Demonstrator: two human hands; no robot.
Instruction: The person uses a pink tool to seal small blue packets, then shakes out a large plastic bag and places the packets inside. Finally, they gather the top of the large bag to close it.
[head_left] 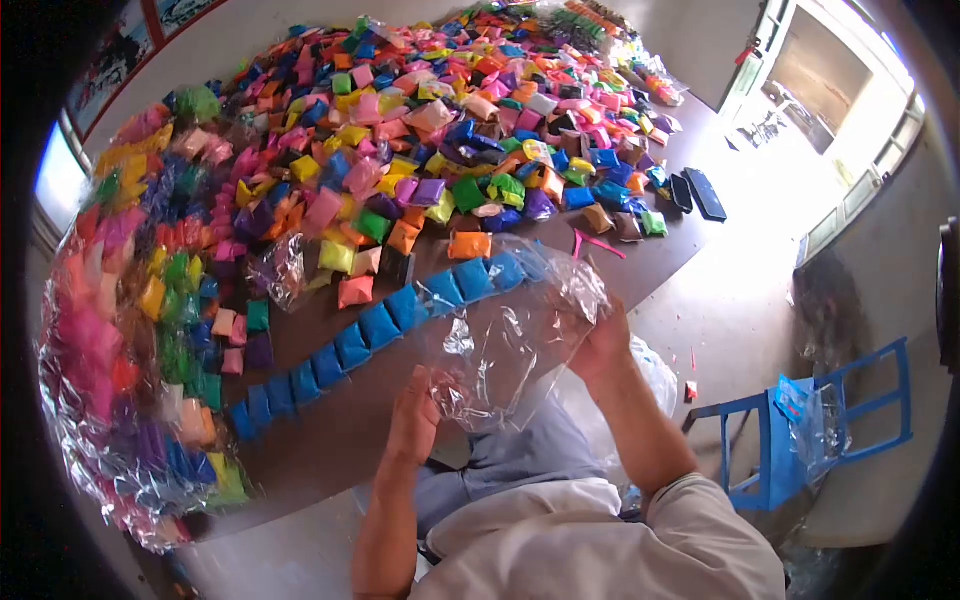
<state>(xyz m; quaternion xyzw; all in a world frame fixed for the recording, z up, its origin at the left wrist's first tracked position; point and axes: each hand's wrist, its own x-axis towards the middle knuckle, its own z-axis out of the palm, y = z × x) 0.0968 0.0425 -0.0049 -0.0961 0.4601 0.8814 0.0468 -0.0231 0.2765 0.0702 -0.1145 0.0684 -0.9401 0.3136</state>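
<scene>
Both my hands hold a clear plastic bag above the near edge of a brown table. My left hand pinches the bag's lower corner. My right hand grips its opposite side. The bag looks empty and crumpled. Just beyond it a row of blue packets runs diagonally across the table. An orange packet lies past the row's far end.
A big heap of small coloured packets covers most of the table. Clear bags stuffed with packets pile up at the left. A blue chair with plastic on it stands at the right. Two dark flat objects lie near the table's right edge.
</scene>
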